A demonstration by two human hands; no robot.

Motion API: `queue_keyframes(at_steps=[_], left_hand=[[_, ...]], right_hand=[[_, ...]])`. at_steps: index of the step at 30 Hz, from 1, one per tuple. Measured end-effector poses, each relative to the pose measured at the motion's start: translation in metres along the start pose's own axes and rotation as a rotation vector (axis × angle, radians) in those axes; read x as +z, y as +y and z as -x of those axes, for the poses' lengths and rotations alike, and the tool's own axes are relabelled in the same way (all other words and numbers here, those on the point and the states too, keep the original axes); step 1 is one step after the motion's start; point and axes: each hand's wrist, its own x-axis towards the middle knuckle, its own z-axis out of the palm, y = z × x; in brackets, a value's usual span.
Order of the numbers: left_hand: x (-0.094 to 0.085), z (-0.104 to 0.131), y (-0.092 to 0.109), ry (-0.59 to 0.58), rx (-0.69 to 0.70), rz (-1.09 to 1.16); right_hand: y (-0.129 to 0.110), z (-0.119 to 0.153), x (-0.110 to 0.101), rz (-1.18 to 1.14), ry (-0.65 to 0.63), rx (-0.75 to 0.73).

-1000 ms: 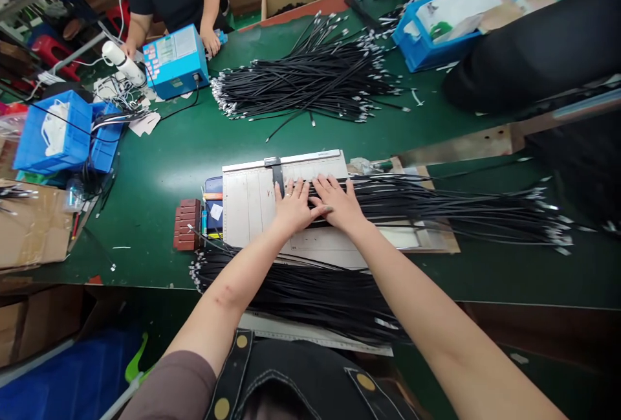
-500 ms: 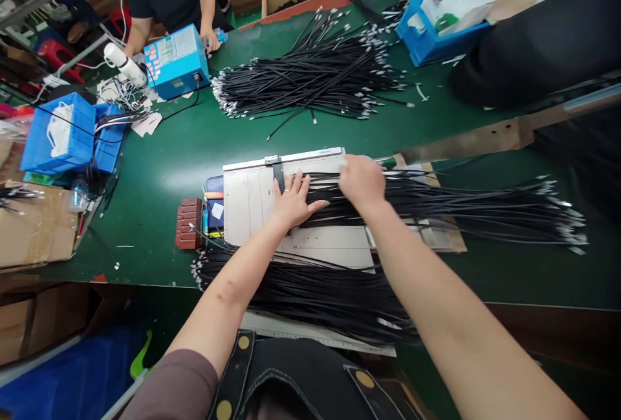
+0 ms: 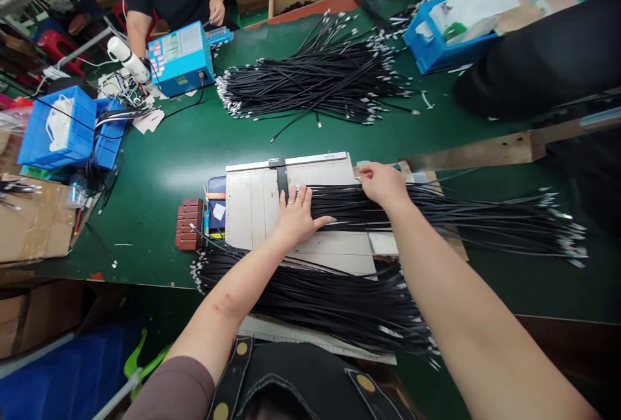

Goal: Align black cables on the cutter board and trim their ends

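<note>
- Left hand: fingers spread flat over black cables, centre of the frame.
- Right hand: fingers curled beside the board — cannot tell if pinching.
- Cables seem gathered, right tips uneven; a heap lies loose, upper centre.

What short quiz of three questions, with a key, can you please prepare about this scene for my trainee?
1. Which hand is spread out over the board and its cables?
a) left b) right c) neither
2. True or false: the right hand has curled fingers near the board's right edge.
3. Fill in the colour: the block left of the board is ____.

Key: 1. a, the left hand; 2. true; 3. brown.
</note>
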Motion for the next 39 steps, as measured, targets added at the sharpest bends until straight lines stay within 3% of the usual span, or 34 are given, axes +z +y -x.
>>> queue_keyframes(at_steps=[4,7,10,13,21,30,34,39], left_hand=[[0.007,0.004,0.003,0.035,-0.056,-0.015],[0.007,0.005,0.001,0.048,-0.088,-0.038],[0.006,0.007,-0.001,0.034,-0.096,-0.046],[0.008,0.009,-0.001,0.028,-0.119,-0.027],[0.018,0.009,0.000,0.083,-0.130,-0.021],[0.017,0.011,0.001,0.086,-0.112,0.001],[0.016,0.012,0.001,0.083,-0.113,0.001],[0.017,0.011,0.000,0.099,-0.126,-0.002]], right_hand=[[-0.024,-0.003,0.000,-0.001,-0.049,-0.142],[-0.032,-0.004,-0.001,0.137,0.020,-0.092],[-0.021,-0.004,-0.006,0.249,-0.052,0.029],[-0.008,-0.004,-0.010,0.310,-0.147,0.051],[0.011,-0.005,-0.010,0.216,-0.112,-0.088],[0.015,-0.017,-0.007,0.302,-0.217,-0.130],[-0.009,-0.016,-0.016,0.298,-0.265,-0.172],[-0.083,0.002,0.002,0.234,-0.279,-0.350]])
